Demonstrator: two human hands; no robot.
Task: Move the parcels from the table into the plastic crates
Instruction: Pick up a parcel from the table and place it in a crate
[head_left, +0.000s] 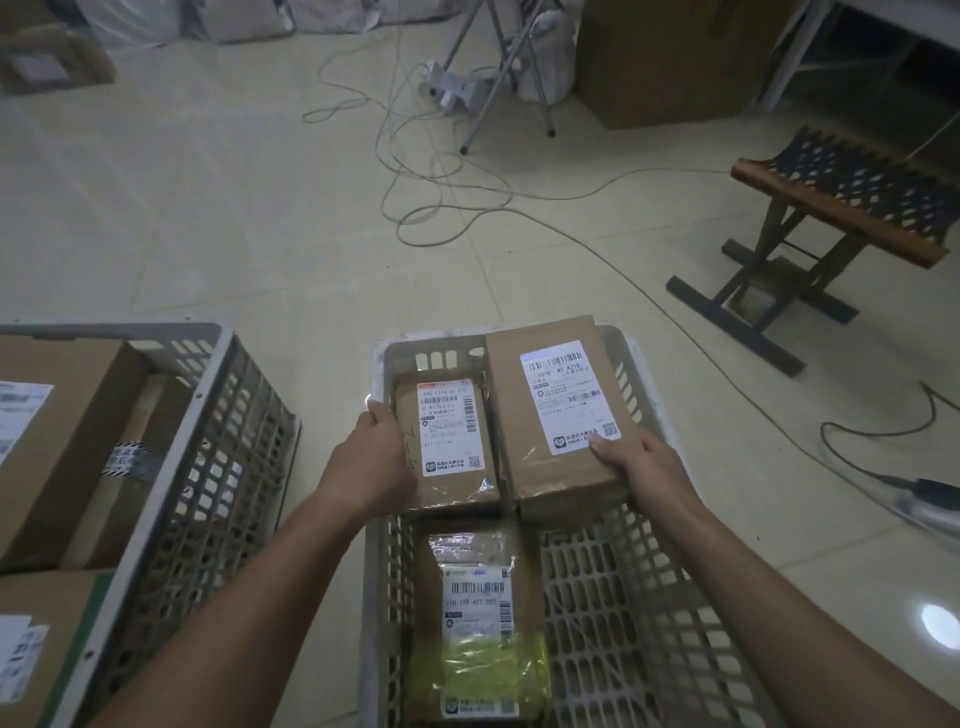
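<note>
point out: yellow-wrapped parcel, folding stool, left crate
yellow-wrapped parcel (480, 618): head view, on its white label.
folding stool (852, 205): head view, on the woven seat.
left crate (228, 447): head view, on its slotted side wall.

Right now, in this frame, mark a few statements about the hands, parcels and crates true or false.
1. The left hand holds the smaller parcel. True.
2. The right hand is empty. False: it grips the larger parcel.
3. A taped parcel lies in the middle crate. True.
4. The left crate holds nothing. False: cardboard boxes sit inside.
</note>
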